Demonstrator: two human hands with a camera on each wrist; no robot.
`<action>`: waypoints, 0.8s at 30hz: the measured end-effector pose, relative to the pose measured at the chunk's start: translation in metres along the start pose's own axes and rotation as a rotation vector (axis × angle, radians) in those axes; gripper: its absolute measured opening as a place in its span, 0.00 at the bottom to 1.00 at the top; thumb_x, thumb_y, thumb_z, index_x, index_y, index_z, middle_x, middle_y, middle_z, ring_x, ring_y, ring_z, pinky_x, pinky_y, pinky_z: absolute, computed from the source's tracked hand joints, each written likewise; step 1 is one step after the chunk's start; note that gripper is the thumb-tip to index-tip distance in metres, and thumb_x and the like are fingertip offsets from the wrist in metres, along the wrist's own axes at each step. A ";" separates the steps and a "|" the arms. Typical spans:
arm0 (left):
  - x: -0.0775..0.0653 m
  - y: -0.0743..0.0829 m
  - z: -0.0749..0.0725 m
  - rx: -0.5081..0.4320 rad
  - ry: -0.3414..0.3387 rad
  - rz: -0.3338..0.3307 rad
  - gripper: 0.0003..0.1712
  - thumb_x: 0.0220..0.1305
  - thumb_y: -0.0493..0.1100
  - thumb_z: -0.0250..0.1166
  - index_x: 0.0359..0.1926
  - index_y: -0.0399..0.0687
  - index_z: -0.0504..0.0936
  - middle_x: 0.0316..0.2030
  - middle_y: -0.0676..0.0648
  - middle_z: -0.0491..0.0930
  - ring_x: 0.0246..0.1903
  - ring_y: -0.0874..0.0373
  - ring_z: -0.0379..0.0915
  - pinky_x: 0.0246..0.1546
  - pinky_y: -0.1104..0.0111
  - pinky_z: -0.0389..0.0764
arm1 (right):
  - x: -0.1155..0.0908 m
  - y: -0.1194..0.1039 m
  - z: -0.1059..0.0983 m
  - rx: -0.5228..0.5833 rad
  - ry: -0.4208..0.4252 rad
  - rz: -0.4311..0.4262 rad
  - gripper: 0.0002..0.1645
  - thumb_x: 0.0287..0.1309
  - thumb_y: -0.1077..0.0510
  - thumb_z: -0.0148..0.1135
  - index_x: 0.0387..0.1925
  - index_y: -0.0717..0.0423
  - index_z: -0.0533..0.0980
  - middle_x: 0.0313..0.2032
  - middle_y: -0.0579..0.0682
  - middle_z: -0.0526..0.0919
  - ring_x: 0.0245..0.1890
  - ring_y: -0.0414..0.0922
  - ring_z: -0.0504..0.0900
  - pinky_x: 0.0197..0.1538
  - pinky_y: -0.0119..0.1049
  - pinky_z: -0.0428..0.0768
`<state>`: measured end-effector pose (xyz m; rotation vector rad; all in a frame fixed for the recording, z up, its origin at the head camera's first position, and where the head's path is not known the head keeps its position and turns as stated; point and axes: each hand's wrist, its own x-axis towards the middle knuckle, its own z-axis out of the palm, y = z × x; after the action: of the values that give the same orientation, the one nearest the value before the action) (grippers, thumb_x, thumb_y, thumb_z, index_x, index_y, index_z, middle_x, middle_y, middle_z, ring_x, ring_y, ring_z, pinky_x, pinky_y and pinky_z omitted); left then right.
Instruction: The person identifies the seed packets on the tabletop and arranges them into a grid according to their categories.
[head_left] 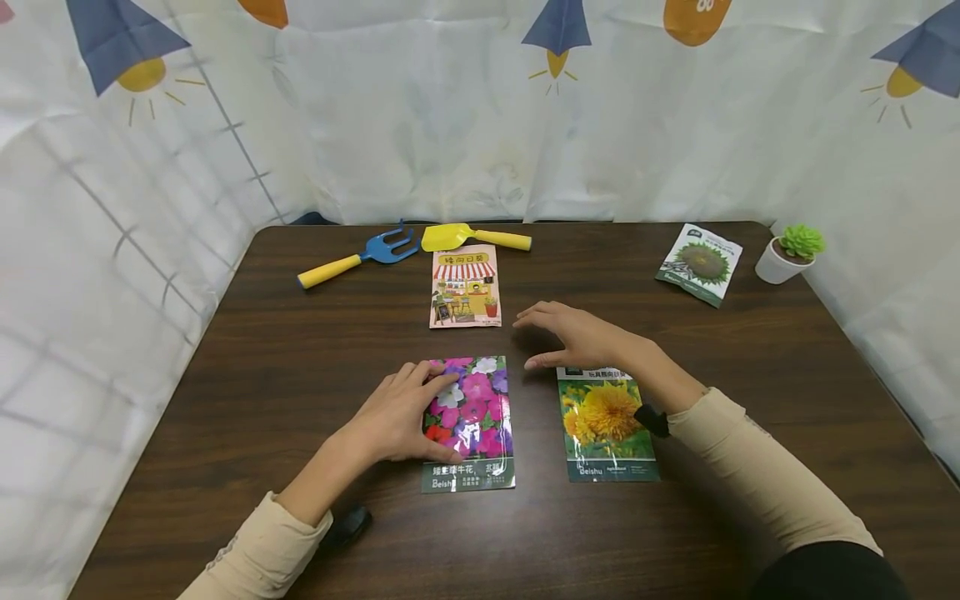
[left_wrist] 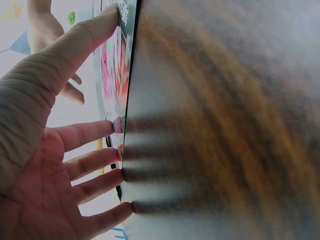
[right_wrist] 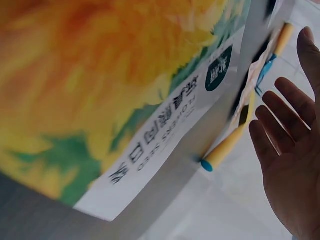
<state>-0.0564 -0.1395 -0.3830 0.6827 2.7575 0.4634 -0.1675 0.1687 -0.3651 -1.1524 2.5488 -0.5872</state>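
Observation:
My left hand (head_left: 397, 415) rests at the left side of a seed packet with pink and purple flowers (head_left: 476, 408), its fingers spread and nearly straight. In the left wrist view the thumb (left_wrist: 82, 42) touches the packet's lower end, and some fingertips meet its edge and the table. My right hand (head_left: 581, 335) hovers, holding nothing, over the top of a seed packet with a yellow flower (head_left: 603, 429). Its forearm hides part of that packet's upper right. In the right wrist view the yellow-flower packet (right_wrist: 125, 75) lies apart from the loosely extended fingers.
Behind the hands lies a pink seed packet (head_left: 465, 287), partly under a yellow toy shovel (head_left: 450, 237). A blue hand fork (head_left: 388, 247) with a yellow handle is to its left. A white sunflower packet (head_left: 701, 264) and a small potted plant (head_left: 791, 252) stand far right. A curtain (head_left: 450, 125) borders the dark table (head_left: 300, 358).

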 end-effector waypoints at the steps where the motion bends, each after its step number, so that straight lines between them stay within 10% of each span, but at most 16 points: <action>1: 0.000 0.000 0.000 0.001 0.002 0.001 0.66 0.39 0.78 0.76 0.75 0.50 0.69 0.65 0.41 0.68 0.61 0.45 0.63 0.65 0.43 0.68 | -0.003 0.000 0.000 0.001 -0.001 -0.002 0.40 0.62 0.39 0.70 0.68 0.54 0.73 0.68 0.52 0.73 0.70 0.52 0.69 0.71 0.54 0.69; 24: 0.000 0.000 0.002 0.004 0.007 -0.002 0.66 0.38 0.78 0.77 0.75 0.52 0.69 0.66 0.42 0.68 0.63 0.45 0.63 0.66 0.43 0.67 | -0.071 0.001 0.009 0.029 0.073 0.003 0.38 0.61 0.45 0.73 0.68 0.55 0.73 0.69 0.56 0.72 0.70 0.56 0.69 0.68 0.59 0.71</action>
<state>-0.0555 -0.1397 -0.3850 0.6798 2.7663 0.4612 -0.1181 0.2211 -0.3674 -1.1374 2.5934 -0.6746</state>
